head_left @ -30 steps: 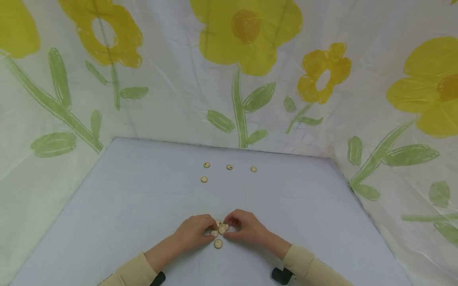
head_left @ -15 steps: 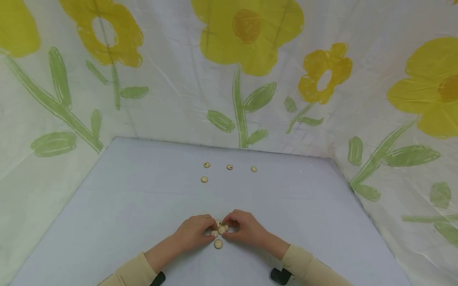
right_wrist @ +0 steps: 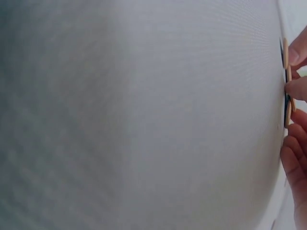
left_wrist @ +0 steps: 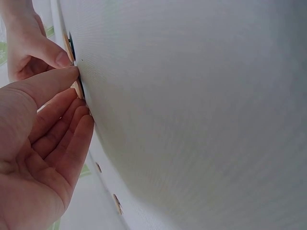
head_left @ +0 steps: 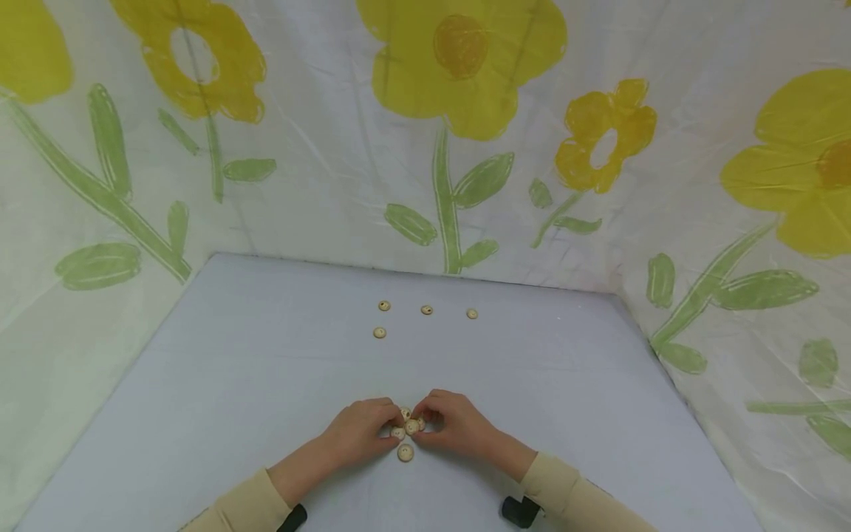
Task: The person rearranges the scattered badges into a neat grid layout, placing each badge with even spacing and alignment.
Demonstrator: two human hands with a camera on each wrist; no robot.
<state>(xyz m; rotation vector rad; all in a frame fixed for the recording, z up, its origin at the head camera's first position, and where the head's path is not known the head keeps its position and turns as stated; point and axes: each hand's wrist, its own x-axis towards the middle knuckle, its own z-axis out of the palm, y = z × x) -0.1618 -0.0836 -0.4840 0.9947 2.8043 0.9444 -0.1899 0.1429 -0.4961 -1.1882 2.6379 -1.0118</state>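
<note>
Several small round wooden discs with dark marks lie bunched near the front middle of the table in the head view. My left hand (head_left: 359, 432) pinches the left disc (head_left: 397, 434) of the bunch between thumb and fingers. From the other side, my right hand (head_left: 455, 425) pinches the middle disc (head_left: 412, 427), which overlaps its neighbours. A further disc (head_left: 405, 414) shows behind, partly covered by the left fingers. One loose disc (head_left: 405, 453) lies just in front of both thumbs. In the left wrist view, the left thumb (left_wrist: 57, 82) presses at a disc's edge (left_wrist: 78, 90).
Farther back on the pale cloth-covered table (head_left: 266, 369) lie a left disc (head_left: 384, 305), a middle disc (head_left: 427, 310) and a right disc (head_left: 472, 313) in a row. Another disc (head_left: 380, 332) sits before the left one. A flower-painted curtain (head_left: 319, 185) borders the table.
My right hand has shifted very slightly left, toward the left hand. The left hand and the discs look nearly unchanged.
</note>
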